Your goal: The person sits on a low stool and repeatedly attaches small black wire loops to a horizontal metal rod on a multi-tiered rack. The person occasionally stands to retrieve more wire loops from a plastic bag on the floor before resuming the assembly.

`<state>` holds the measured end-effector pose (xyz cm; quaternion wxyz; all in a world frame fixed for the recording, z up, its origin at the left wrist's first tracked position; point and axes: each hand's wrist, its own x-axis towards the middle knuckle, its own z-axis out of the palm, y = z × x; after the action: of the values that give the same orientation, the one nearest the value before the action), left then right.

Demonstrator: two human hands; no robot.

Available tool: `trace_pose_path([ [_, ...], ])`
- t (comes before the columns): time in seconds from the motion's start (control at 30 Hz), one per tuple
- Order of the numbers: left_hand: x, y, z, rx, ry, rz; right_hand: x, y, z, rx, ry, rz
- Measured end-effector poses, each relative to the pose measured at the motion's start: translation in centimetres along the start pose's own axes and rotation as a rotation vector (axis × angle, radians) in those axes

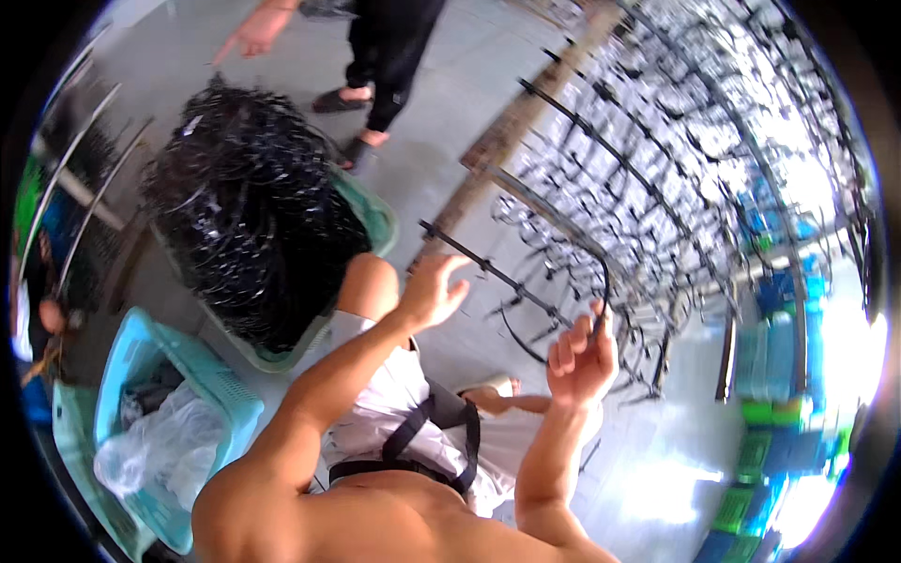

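My right hand (pixel 582 361) is closed, thumb and fingers pinching a thin curved black strip (pixel 605 281) that bends upward from the fingertips. My left hand (pixel 435 293) holds nothing; its fingers are apart, beside a dark rod (pixel 497 274) of the rack. Small black fittings sit along that rod, and thin curved black pieces hang from it. The rack (pixel 554 211) carries several such rods, crowded with similar curved black pieces. To the left of my left hand, a pale green crate (pixel 375 218) is heaped with a tangled pile of glossy black strips (pixel 253 178).
A turquoise basket (pixel 221 380) with clear plastic bags (pixel 169 441) stands at the lower left. Another person's hand (pixel 255 33) points toward the black pile, their legs (pixel 389 56) behind it. Blue and green crates (pixel 770 450) are stacked at the right. Metal rods (pixel 70 174) lean far left.
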<state>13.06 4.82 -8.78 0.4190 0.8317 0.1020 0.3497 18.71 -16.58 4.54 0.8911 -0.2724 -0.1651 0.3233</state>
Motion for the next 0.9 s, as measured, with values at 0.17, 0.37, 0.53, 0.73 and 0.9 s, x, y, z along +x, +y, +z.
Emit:
trace_pose_path([
  [0.17, 0.4, 0.9, 0.5, -0.043, -0.193, -0.096, 3.0, 0.8, -0.2, -0.039, -0.007, -0.074],
  [0.37, -0.5, -1.3, 2.0, -0.232, 0.132, -0.224, 8.9, 5.0, 1.2, 0.079, -0.002, 0.008],
  [0.53, -0.5, -0.5, 1.5, -0.264, 0.206, -0.354, 14.0, 9.5, -1.8, -0.149, 0.328, 0.124],
  [0.73, -1.5, 1.9, 0.8, -0.249, 0.039, -0.269, 13.3, 13.6, -5.7, -0.256, 0.534, 0.207],
  [0.9, -3.6, 1.3, 1.8, -0.239, -0.031, -0.396, 10.8, 14.0, -5.5, -0.239, 0.461, 0.113],
])
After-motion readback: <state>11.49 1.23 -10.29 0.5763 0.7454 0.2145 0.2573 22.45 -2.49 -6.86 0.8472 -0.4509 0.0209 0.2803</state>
